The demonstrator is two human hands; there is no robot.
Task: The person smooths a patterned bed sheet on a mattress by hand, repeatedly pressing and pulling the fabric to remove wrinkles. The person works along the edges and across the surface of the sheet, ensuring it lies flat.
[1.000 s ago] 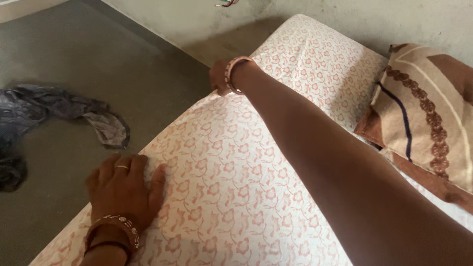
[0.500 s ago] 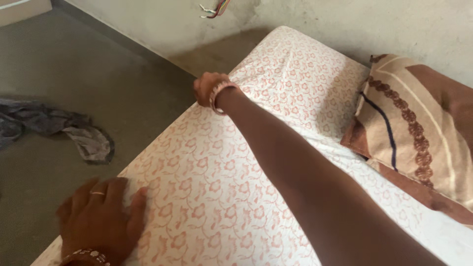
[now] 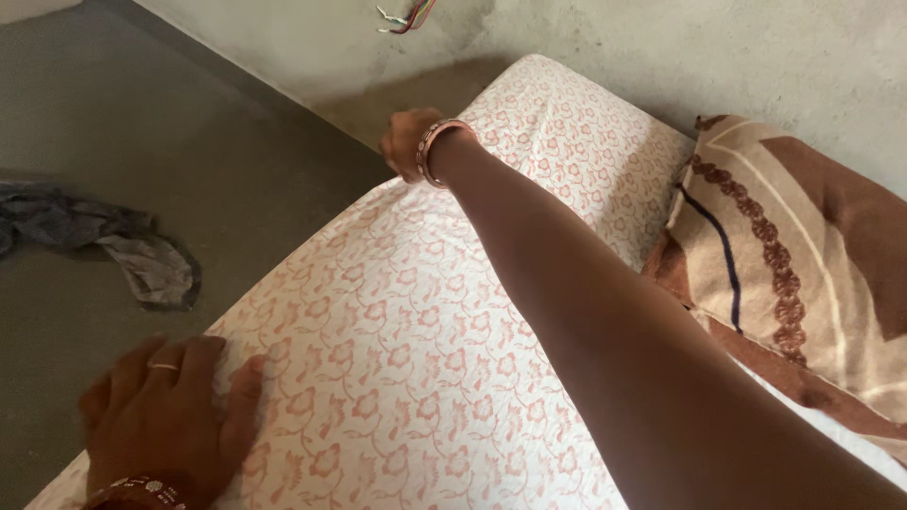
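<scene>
A mattress covered by a white sheet with a pink flower print (image 3: 425, 359) fills the middle of the view. My right hand (image 3: 406, 144), with a pink bangle at the wrist, reaches far out and grips the sheet's left edge, which is raised there. My left hand (image 3: 165, 406), wearing a ring and bangles, lies flat with its fingers apart on the near left edge of the sheet.
A brown and beige patterned pillow (image 3: 803, 255) lies on the right of the bed against the wall. A crumpled grey cloth (image 3: 104, 241) lies on the grey floor at the left. Loose coloured wires (image 3: 406, 14) hang from the wall.
My right hand has lifted the sheet's far edge slightly. My left hand stays flat at the near edge, and the view has shifted a little.
</scene>
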